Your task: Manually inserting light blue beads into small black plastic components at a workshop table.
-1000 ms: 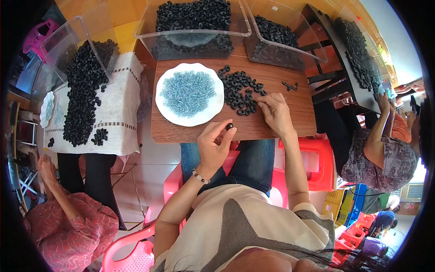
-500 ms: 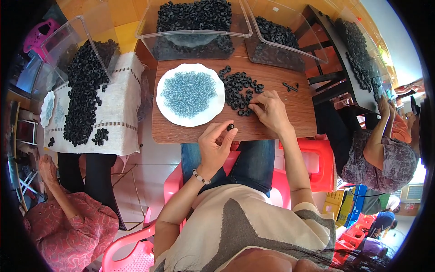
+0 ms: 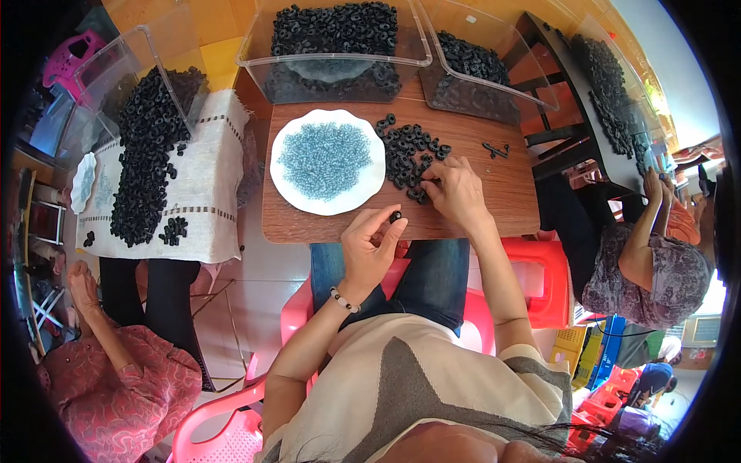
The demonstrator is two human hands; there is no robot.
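Note:
My left hand [image 3: 367, 251] is closed just off the table's near edge, pinching a small black ring-shaped part [image 3: 395, 217] between thumb and fingertips. On the tabletop, my right hand [image 3: 461, 199] has its thumb and fingers curled together at the near right side of a loose pile of black ring-shaped parts [image 3: 403, 150]. Whether a part is between those fingertips is hidden. To the left of the pile, a white scalloped plate [image 3: 279, 194] bears a heap of tiny clear bluish pieces [image 3: 324, 160].
Two clear plastic bins [image 3: 262, 77] of black parts stand along the far side of the brown table [image 3: 309, 228]. Dark stick-like pieces [image 3: 495, 150] lie at its right. A person in red [image 3: 123, 386] sits left, by a cloth-covered table [image 3: 208, 170]; another person [image 3: 648, 270] works at right.
My right hand has shifted slightly left and its fingers have curled further at the pile's near edge. My left hand stays almost still with the black part. The view has shifted slightly.

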